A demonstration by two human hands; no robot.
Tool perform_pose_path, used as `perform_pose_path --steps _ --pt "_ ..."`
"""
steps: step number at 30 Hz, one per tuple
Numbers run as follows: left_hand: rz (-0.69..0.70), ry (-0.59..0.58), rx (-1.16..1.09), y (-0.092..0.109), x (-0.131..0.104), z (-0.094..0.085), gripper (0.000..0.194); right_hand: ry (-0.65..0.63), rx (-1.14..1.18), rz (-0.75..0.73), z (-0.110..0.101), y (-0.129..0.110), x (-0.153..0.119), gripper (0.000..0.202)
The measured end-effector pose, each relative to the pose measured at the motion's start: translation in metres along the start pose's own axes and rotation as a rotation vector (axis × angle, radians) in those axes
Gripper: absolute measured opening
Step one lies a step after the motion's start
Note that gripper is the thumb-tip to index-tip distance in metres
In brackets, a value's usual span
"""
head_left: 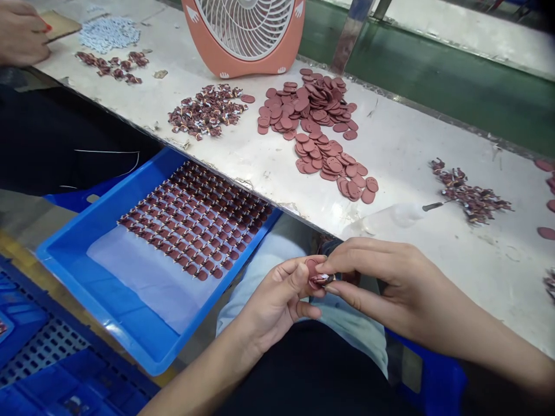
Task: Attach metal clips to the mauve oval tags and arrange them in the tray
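Above my lap, my left hand (281, 300) pinches a reddish-brown oval disc (311, 267) between thumb and fingers. My right hand (385, 277) meets it from the right, its thumb and fingertips closed on a small dark brown figurine (323, 278) with white parts. The figurine touches the lower part of the disc; fingers hide much of both. To the left, a blue tray (151, 352) lined with a pale sheet holds rows of discs with figurines on them. A squeeze bottle (390, 218) with a thin dark nozzle lies on the table by my right hand.
On the white table (260, 156) lie a heap of oval discs (321, 104), piles of small figurines (206, 112) and pale blue pieces (109, 33). An orange fan (247, 34) stands behind. Another person's hand (21, 34) is at upper left. Blue crates (65, 381) stand lower left.
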State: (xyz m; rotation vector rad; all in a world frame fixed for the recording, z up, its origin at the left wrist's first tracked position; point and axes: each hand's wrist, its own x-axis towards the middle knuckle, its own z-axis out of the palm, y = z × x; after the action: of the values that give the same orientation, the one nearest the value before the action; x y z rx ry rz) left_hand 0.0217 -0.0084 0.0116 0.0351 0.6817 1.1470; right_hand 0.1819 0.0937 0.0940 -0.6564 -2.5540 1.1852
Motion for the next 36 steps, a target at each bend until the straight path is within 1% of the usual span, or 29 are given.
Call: perform_pose_path --steps 2,4,6,7,9,10,11,12,14,17,21,24,27,31,34,36 --pt "-0.003 -0.015 -0.004 0.001 0.002 -0.002 0.04 0.025 0.014 -0.022 0.001 0.001 0.003 0.019" --pt "0.0 -0.013 -0.003 0.003 0.003 -0.003 0.047 0.068 0.012 -0.038 0.003 0.002 0.005 0.018" --pt "0.046 0.047 0.008 0.003 0.002 -0.002 0.051 0.148 -0.027 -0.048 0.009 0.005 0.006 0.018" --pt "0.101 0.112 0.026 0.003 0.001 0.0 0.048 0.205 -0.065 -0.055 0.013 0.006 0.006 0.018" --pt "0.243 0.268 0.081 0.001 -0.002 0.005 0.037 0.332 -0.158 -0.084 0.023 0.009 0.007 0.019" --pt "0.312 0.327 0.112 0.001 -0.004 0.008 0.032 0.39 -0.211 -0.102 0.029 0.01 0.008 0.02" --pt "0.368 0.361 0.139 0.0 -0.006 0.011 0.028 0.443 -0.264 -0.124 0.035 0.011 0.008 0.022" --pt "0.411 0.368 0.158 -0.001 -0.007 0.013 0.026 0.485 -0.316 -0.15 0.041 0.012 0.009 0.024" --pt "0.46 0.353 0.181 -0.002 -0.008 0.016 0.023 0.528 -0.424 -0.203 0.052 0.013 0.012 0.027" --pt "0.525 0.369 0.191 -0.003 -0.004 0.014 0.02 0.556 -0.535 -0.283 0.062 0.015 0.017 0.022" --pt "0.581 0.385 0.17 -0.004 0.001 0.007 0.02 0.574 -0.558 -0.369 0.07 0.024 0.024 0.016" --pt "0.588 0.4 0.149 -0.004 0.002 0.003 0.022 0.561 -0.58 -0.424 0.075 0.032 0.026 0.018" --pt "0.589 0.443 0.126 -0.003 0.001 0.001 0.025 0.543 -0.615 -0.459 0.079 0.037 0.029 0.023" --pt "0.567 0.499 0.087 0.003 0.0 0.002 0.023 0.494 -0.636 -0.524 0.079 0.034 0.03 0.028" --pt "0.561 0.542 0.079 0.011 -0.001 0.0 0.023 0.467 -0.616 -0.613 0.077 0.029 0.025 0.02" --pt "0.57 0.601 0.104 0.015 -0.004 -0.004 0.024 0.45 -0.561 -0.629 0.075 0.026 0.02 0.015"
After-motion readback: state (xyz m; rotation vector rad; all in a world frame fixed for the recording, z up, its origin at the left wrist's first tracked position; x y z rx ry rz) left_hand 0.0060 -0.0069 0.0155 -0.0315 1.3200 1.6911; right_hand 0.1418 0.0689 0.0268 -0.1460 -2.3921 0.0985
